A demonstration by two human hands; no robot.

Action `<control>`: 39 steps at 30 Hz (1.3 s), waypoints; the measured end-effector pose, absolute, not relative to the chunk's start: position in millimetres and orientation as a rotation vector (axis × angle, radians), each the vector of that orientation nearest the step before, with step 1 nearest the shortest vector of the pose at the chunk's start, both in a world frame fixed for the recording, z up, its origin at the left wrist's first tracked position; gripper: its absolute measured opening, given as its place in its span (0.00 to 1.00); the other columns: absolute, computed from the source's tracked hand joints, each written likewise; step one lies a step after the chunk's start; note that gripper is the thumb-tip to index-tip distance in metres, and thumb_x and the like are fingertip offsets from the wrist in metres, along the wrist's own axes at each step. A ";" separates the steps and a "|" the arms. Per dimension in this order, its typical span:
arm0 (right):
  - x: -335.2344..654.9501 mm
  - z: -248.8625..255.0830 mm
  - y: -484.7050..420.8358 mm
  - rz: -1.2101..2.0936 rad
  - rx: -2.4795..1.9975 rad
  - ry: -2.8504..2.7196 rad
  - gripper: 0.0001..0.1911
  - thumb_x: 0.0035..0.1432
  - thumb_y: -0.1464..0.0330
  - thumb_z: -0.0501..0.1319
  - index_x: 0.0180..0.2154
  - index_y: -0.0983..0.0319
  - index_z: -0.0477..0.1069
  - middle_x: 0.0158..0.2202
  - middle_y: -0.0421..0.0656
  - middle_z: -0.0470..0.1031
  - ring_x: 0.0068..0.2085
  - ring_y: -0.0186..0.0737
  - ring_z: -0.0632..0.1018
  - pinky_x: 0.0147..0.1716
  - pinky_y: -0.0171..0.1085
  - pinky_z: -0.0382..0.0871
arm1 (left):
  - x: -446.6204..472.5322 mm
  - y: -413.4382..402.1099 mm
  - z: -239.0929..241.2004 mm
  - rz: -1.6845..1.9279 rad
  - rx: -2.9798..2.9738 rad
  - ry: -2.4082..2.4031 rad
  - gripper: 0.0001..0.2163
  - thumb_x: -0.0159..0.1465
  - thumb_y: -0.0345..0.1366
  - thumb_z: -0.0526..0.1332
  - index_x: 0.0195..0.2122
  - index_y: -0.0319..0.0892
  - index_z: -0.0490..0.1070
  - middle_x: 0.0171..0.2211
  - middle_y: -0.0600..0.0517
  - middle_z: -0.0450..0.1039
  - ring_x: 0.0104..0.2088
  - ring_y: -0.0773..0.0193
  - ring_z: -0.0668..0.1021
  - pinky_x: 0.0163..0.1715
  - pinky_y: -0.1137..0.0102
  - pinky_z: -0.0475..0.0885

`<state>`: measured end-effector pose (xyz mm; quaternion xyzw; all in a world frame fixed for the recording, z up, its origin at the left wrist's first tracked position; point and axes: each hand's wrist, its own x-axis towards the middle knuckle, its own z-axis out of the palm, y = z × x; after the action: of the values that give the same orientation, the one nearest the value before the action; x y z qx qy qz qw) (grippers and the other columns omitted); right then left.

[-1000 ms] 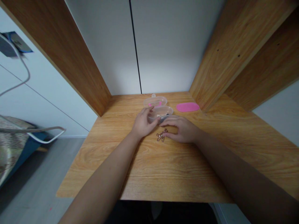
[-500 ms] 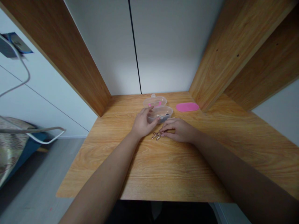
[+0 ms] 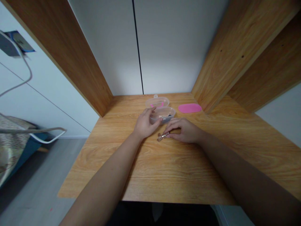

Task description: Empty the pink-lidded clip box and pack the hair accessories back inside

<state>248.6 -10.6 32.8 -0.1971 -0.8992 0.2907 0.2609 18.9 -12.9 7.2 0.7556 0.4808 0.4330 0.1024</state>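
Observation:
An open clear plastic case (image 3: 166, 110) sits on the desk, its hinged lid laid back behind it. My left hand (image 3: 144, 124) grips the left end of the case, fingers over the rim and thumb along the front. Inside lie a few small pale and dark items, too small to name. In front of the case, my right hand (image 3: 182, 129) pinches a small rose-gold metal tool with loops (image 3: 162, 136). The loops point left, low over the desk; whether they touch it I cannot tell. My fingers hide the tool's other end.
A flat pink oval piece (image 3: 189, 108) lies right of the case on the wooden desk (image 3: 178, 175). Wooden panels (image 3: 221, 56) rise at both sides, with a white wall (image 3: 169, 47) behind. At far left, a white cable (image 3: 28, 67) hangs beyond the desk's edge.
My right hand and the metal tool have moved slightly right, and the tool's loops have turned and look closer together. My left hand stays on the case; the view has shifted a little.

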 end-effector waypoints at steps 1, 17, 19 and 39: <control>249.0 32.8 -10.3 0.795 -0.539 -2.435 0.07 0.60 0.67 0.68 0.41 0.55 0.83 0.39 0.43 0.84 0.41 0.40 0.82 0.45 0.40 0.73 | 19.0 -12.9 7.2 1.274 2.230 1.422 0.25 0.64 0.46 0.65 0.59 0.42 0.67 0.52 0.43 0.76 0.50 0.53 0.79 0.53 0.57 0.74; 250.8 31.6 -8.8 0.801 -0.578 -2.487 0.10 0.60 0.69 0.66 0.42 0.54 0.83 0.39 0.42 0.84 0.41 0.39 0.81 0.45 0.39 0.73 | 18.3 -12.1 5.1 1.282 2.242 1.419 0.25 0.64 0.45 0.65 0.59 0.41 0.67 0.52 0.43 0.75 0.50 0.53 0.79 0.53 0.58 0.74; 251.1 29.7 -7.3 0.790 -0.572 -2.499 0.10 0.62 0.68 0.65 0.43 0.53 0.83 0.38 0.41 0.84 0.41 0.39 0.81 0.44 0.38 0.73 | 18.4 -12.0 5.0 1.283 2.240 1.420 0.25 0.64 0.45 0.65 0.59 0.40 0.67 0.52 0.42 0.75 0.50 0.54 0.79 0.53 0.58 0.74; 247.8 23.7 -6.9 0.797 -0.616 -2.515 0.11 0.64 0.67 0.64 0.45 0.54 0.82 0.39 0.43 0.83 0.40 0.39 0.80 0.41 0.38 0.73 | 18.3 -11.5 6.1 1.295 2.251 1.399 0.24 0.64 0.44 0.66 0.59 0.42 0.67 0.50 0.43 0.76 0.48 0.54 0.79 0.52 0.58 0.74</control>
<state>247.8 -6.9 23.7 -0.2221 -0.9067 0.2874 0.2144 18.3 -11.5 6.1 0.7595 0.4720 0.4371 0.0959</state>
